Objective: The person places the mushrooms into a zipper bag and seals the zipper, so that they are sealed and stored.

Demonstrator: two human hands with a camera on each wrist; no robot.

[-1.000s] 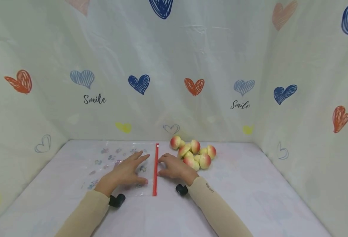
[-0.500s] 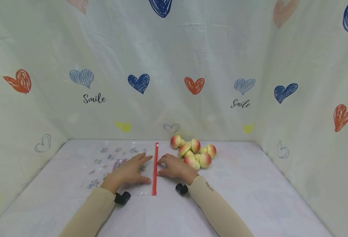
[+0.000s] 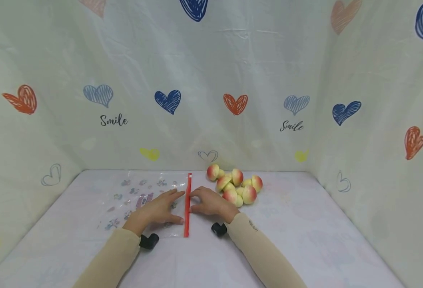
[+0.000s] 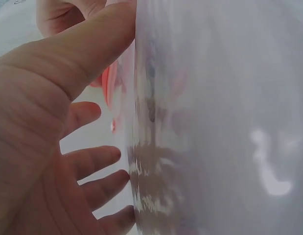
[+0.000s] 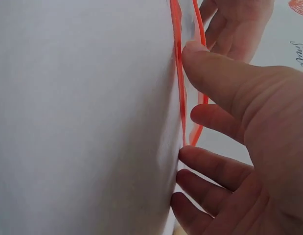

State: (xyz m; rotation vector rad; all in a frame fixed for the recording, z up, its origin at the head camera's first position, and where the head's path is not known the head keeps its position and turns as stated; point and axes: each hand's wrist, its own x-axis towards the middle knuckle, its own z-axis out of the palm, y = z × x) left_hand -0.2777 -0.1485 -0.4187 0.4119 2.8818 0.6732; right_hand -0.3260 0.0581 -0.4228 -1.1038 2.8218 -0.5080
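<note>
A clear plastic zip bag [image 3: 132, 191] with small printed motifs lies flat, its red-edged mouth [image 3: 187, 216] toward the right. My left hand [image 3: 157, 210] rests on the bag just left of that edge, fingers spread; in the left wrist view its thumb and fingertips touch the film. Right of the red edge is my right hand [image 3: 211, 203], fingertips on or against it. Seen from the right wrist, two red strips [image 5: 178, 63] stand a little apart, with the right thumb [image 5: 215, 71] beside or between them; exactly which is unclear. Neither hand pinches anything visibly.
Several mushroom-shaped pieces [image 3: 249, 195] with red and yellow caps are clustered behind my right hand. A pale cloth [image 3: 305, 240] covers the table. Heart-printed curtains [image 3: 211, 60] close off the back and sides.
My left hand has moved a little right, toward the red edge, and lowered slightly. The right hand and bag have barely shifted. The mushroom-shaped pieces stay where they were.
</note>
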